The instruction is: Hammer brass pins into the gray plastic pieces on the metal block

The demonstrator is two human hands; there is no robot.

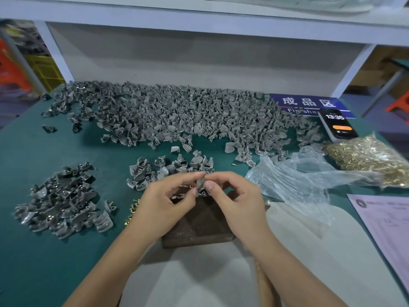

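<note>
Green bench (55, 251), parts everywhere. Left hand (162, 206) and right hand (238, 196) both pinching 1 gray piece (200, 182) above metal block (197, 227). Risk: fumbled, lost in pile.

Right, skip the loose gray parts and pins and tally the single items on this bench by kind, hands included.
Bare hands, pinching one gray plastic piece together: 2 (left, right)
Dark rusty metal block: 1
Black smartphone showing 13:35: 1
Clear plastic bag of brass pins: 1
Blue "finished" area sign: 1
Pink paper form: 1
Total: 7
</note>
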